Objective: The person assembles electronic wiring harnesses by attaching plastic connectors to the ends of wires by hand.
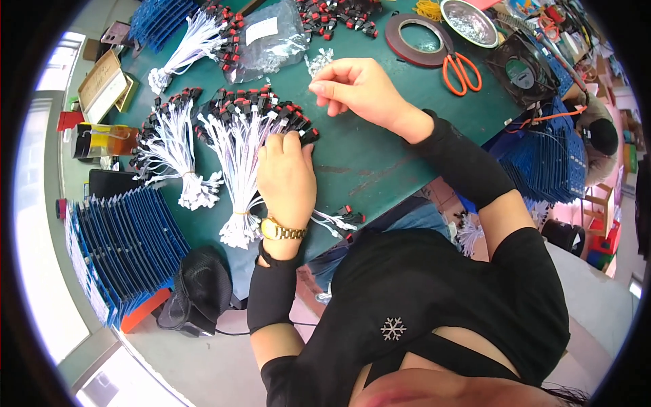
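My left hand (286,178) lies palm down on a fanned bundle of white wires with black and red switches (249,119), fingertips on the switch ends. A gold watch sits on that wrist. My right hand (359,88) hovers above the green table (366,156) with fingers curled together, pinching something small that I cannot make out, beside a heap of tiny clear parts (319,62). A few loose switch leads (339,220) lie at the table's near edge.
More wire bundles (169,146) (196,41) lie left and far left. A clear plastic bag (271,41), tape roll (417,37), orange scissors (461,71), metal bowl (469,22) and small fan (522,68) are at the back. Blue board stacks (125,244) (549,163) flank me.
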Action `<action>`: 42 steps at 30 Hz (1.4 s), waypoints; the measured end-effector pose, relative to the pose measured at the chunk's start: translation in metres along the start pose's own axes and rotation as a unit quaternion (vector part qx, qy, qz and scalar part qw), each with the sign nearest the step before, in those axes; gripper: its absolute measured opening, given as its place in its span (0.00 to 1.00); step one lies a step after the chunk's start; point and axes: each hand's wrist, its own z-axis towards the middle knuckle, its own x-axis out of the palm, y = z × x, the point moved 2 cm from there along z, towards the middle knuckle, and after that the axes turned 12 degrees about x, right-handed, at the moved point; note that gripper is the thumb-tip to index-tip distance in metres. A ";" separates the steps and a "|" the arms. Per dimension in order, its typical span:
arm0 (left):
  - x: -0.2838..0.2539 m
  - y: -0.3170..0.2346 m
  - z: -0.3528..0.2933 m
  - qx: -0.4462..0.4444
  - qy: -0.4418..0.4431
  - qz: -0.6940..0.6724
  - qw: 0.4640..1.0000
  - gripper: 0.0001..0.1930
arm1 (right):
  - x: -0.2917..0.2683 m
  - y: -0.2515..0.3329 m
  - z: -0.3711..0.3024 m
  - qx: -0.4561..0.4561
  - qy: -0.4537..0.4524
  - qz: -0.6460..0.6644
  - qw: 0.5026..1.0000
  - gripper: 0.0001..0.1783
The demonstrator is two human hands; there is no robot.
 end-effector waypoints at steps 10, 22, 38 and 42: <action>-0.005 0.006 -0.009 0.016 0.002 -0.125 0.992 0.08 | 0.009 -0.003 -0.009 -0.015 0.080 -0.091 0.993 0.07; -0.011 0.029 -0.013 -0.163 0.009 -0.434 0.886 0.07 | 0.022 -0.010 -0.022 0.047 0.097 -0.096 0.990 0.07; -0.006 0.019 -0.020 -0.252 -0.001 -0.564 0.786 0.07 | 0.025 -0.011 -0.024 -0.022 0.106 -0.069 0.992 0.05; -0.007 0.016 -0.017 -0.260 0.021 -0.533 0.805 0.07 | 0.022 -0.013 -0.023 -0.132 0.090 -0.153 0.975 0.04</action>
